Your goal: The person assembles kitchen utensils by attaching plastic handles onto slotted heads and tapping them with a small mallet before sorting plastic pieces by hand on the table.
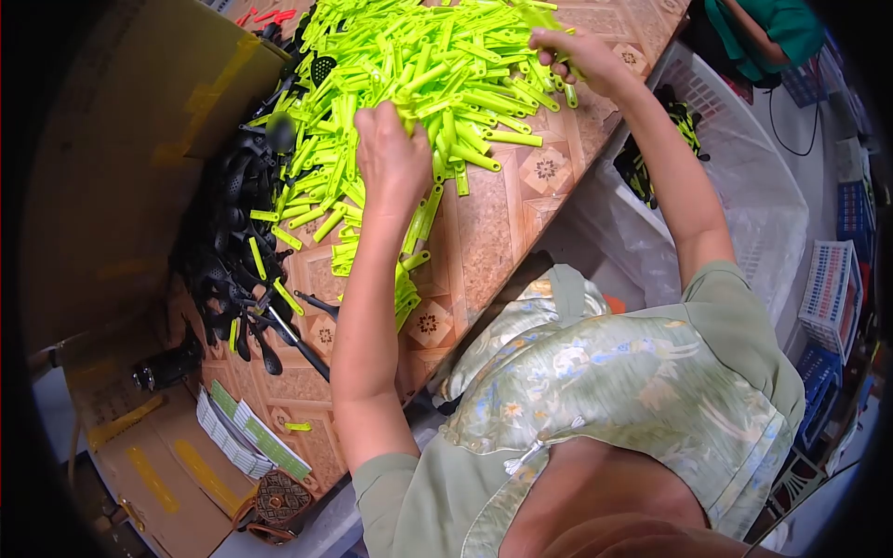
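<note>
A large heap of bright yellow-green plastic handles [465, 56] covers the far part of the patterned table [474, 223]. My left hand [392, 149] is at the near side of the heap, its fingers closed and pressed down among the handles; what they pinch is hidden under the hand. At the heap's right edge, my right hand [579, 58] is raised with its fingers curled round yellow-green handles, which are partly blurred. A smaller stack of the same handles [406, 288] lies below my left forearm's right side.
Black slotted utensil heads [223, 223] are piled left of the heap, beside a tall cardboard box [102, 167]. Paper sheets [242, 432] and a small patterned bag [282, 496] lie near the lower left. A lined white crate [726, 112] stands at right; part of another person [781, 33] shows beyond.
</note>
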### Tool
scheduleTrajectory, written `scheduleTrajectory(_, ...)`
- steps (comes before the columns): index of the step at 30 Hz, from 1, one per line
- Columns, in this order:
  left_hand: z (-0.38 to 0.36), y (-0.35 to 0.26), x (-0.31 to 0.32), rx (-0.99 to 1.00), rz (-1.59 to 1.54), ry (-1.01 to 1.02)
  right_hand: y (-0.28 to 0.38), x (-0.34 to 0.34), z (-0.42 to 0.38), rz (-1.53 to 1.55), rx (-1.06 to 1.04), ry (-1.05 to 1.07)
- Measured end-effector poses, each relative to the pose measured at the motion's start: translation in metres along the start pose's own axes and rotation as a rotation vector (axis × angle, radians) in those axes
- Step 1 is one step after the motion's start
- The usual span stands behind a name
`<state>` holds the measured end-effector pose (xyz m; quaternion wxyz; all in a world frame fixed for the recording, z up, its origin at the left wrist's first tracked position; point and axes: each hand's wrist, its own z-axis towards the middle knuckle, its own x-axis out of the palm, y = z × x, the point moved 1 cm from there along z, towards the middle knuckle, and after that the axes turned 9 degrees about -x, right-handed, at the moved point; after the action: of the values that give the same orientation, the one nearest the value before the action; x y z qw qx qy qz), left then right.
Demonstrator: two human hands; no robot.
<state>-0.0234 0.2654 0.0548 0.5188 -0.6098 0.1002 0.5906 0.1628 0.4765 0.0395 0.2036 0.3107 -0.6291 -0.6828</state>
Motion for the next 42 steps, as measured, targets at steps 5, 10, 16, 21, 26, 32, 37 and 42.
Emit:
scheduleTrajectory(5,0.016,-0.022,0.022,0.368,-0.108,0.116,-0.014,-0.001,-0.02,0.101,0.02,0.025)
scheduleTrajectory(10,0.031,-0.033,0.063,0.628,0.102,0.177,-0.05,0.006,-0.02,-0.578,-0.331,-0.006)
scheduleTrajectory(16,0.041,-0.022,0.073,0.618,0.22,0.191,-0.031,0.028,-0.03,-0.924,-0.204,0.173)
scheduleTrajectory(21,0.04,-0.003,0.046,0.624,0.262,0.189,-0.037,0.003,-0.018,-0.82,-0.206,0.076)
scheduleTrajectory(26,0.044,-0.007,0.029,0.578,0.296,0.286,-0.038,-0.027,-0.011,-0.442,-0.074,-0.045)
scheduleTrajectory(32,0.045,-0.043,0.069,0.638,0.099,0.169,-0.039,-0.002,-0.007,-0.522,-0.162,-0.07)
scheduleTrajectory(37,0.047,-0.038,0.104,0.665,0.129,0.132,-0.029,0.003,-0.013,-0.561,-0.108,-0.062)
scheduleTrajectory(42,0.063,-0.015,0.073,0.181,-0.48,-0.024,-0.04,-0.014,-0.009,-0.413,-0.139,-0.117)
